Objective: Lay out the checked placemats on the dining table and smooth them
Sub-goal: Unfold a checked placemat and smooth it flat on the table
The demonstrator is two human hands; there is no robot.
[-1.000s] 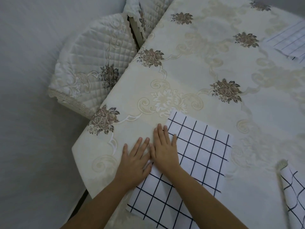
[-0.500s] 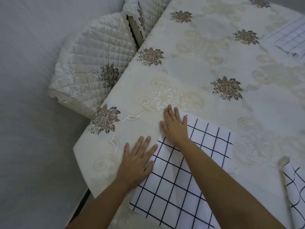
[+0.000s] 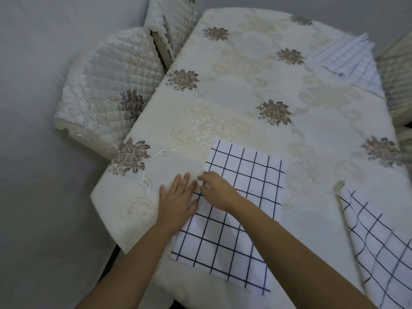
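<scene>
A white checked placemat (image 3: 243, 175) with black grid lines lies flat on the dining table (image 3: 245, 90), near its front left corner. My left hand (image 3: 177, 202) rests flat with straight fingers, half on the mat's left edge and half on the cream tablecloth. Just to its right, my right hand (image 3: 217, 190) sits on the same edge with its fingers bent, and the fingertips pinch the mat's border. A second checked placemat (image 3: 383, 246) lies rumpled at the table's right front. A third checked placemat (image 3: 350, 56) lies folded at the far right.
The cream tablecloth with brown flower embroidery covers the whole table. Two chairs with quilted white covers (image 3: 104, 90) stand against the table's left side. Another chair (image 3: 399, 72) is at the right edge. Grey floor lies to the left.
My right hand slid up to the mat's far left corner, then came back down beside my left hand and bent its fingers at the edge. The left hand stayed put.
</scene>
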